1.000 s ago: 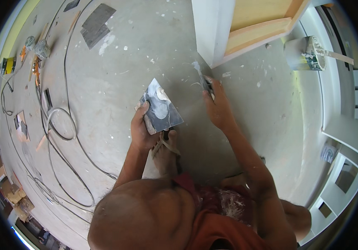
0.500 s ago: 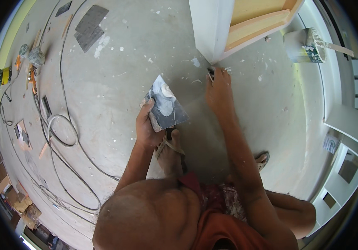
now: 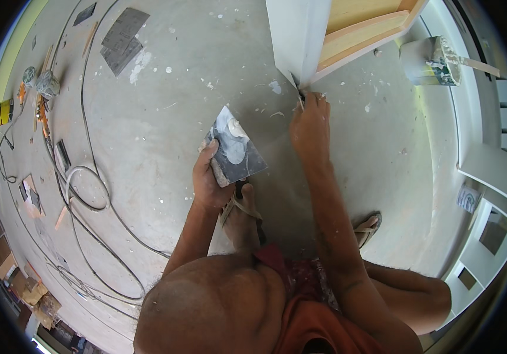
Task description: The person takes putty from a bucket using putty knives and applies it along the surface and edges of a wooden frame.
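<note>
My left hand (image 3: pixel 208 177) grips a dark, flat square plate (image 3: pixel 250 164) by its edge, thumb on top. White putty (image 3: pixel 234 144) is smeared over the plate, with a thicker lump near its upper corner. Ahead and to the right, my right hand (image 3: pixel 311 130) is closed around a small putty knife (image 3: pixel 296 81), whose handle is mostly hidden by the fingers. Its thin blade appears to touch the lower end of a white panel (image 3: pixel 299 35). That panel joins a pale wooden frame (image 3: pixel 364 36).
A putty-smeared bucket (image 3: pixel 422 62) with a stick (image 3: pixel 479 67) stands at the far right. Cables (image 3: pixel 86 118) loop across the floor on the left, near orange-handled tools (image 3: pixel 43 120). Dark grey sheets (image 3: pixel 125 30) lie at the far left. A white frame with openings (image 3: pixel 482 259) is at the right.
My right hand has shifted slightly up with the putty knife, and its blade now shows against the panel's lower end. The left hand and plate have hardly moved.
</note>
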Available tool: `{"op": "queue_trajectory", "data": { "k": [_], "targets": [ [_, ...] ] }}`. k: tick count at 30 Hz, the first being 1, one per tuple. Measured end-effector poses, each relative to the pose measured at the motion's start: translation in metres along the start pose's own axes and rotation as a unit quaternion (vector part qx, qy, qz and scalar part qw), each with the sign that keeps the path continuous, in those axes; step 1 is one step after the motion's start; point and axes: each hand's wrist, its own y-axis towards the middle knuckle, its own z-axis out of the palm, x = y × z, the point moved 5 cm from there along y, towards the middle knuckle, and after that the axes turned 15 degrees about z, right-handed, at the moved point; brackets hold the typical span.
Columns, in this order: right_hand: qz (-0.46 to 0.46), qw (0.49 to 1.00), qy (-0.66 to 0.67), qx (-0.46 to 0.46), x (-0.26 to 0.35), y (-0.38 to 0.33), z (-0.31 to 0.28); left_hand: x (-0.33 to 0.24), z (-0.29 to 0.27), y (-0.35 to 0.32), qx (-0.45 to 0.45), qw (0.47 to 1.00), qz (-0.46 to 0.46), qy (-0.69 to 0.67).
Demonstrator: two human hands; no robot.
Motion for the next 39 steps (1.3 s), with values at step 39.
{"op": "queue_trajectory", "data": {
  "k": [39],
  "targets": [
    [0.221,0.802,0.508,0.222,0.029,-0.050,-0.082,-0.046,0.070,-0.004,0.090,0.949,0.234,0.193]
  ]
}}
